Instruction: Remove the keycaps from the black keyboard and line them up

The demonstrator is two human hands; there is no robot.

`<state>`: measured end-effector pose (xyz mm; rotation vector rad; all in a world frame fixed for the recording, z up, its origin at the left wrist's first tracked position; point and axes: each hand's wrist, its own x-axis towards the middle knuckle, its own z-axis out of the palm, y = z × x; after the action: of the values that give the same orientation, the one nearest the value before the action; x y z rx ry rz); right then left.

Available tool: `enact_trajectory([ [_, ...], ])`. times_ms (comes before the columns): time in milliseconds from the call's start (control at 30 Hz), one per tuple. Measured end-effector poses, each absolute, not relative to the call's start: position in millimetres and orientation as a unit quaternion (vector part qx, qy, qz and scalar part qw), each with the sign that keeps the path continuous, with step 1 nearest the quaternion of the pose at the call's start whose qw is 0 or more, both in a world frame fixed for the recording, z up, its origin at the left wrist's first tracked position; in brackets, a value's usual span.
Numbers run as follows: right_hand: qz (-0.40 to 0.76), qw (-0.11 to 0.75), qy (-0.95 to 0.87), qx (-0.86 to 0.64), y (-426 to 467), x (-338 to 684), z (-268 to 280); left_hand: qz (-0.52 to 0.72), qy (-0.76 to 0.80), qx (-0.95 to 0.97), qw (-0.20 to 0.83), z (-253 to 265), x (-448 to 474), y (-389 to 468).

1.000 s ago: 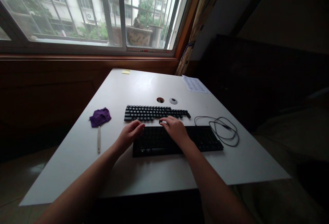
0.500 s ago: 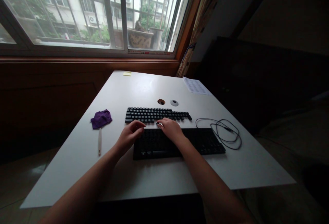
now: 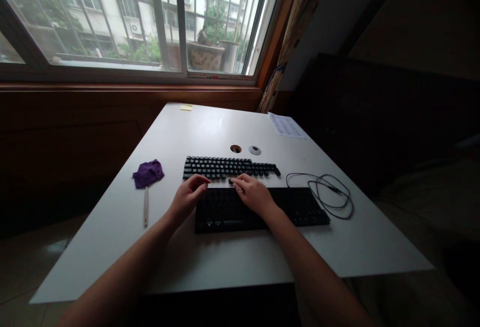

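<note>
A black keyboard base (image 3: 300, 207) lies flat on the white table, its key area dark, with my forearms reaching over it. Behind it, rows of loose black keycaps (image 3: 213, 164) are laid out in keyboard order. My right hand (image 3: 253, 193), a ring on one finger, is over the base's rear edge; its fingertips are closed at a single black keycap (image 3: 230, 181) just in front of the rows. Curled above the base's rear left corner is my left hand (image 3: 189, 194), thumb and fingers drawn together. Whatever is between them is too small to make out.
To the left lies a purple cloth (image 3: 148, 173) on a light handle (image 3: 146, 207). A coiled black cable (image 3: 333, 192) rests at the right. Farther back are a round table hole (image 3: 236, 149), a grey cap (image 3: 255, 150), printed paper (image 3: 287, 126) and a yellow note (image 3: 186, 108).
My right hand has drawn slightly right and toward me, showing more of the single keycap at its fingertips. My left hand has barely moved.
</note>
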<state>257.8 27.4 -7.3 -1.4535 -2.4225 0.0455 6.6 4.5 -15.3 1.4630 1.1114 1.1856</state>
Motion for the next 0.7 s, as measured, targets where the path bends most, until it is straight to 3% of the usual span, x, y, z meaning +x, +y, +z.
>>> enact_trajectory([
  [700, 0.011, 0.122, -0.837, -0.532, 41, 241, -9, 0.469, 0.447, 0.606, 0.462, -18, 7, 6],
])
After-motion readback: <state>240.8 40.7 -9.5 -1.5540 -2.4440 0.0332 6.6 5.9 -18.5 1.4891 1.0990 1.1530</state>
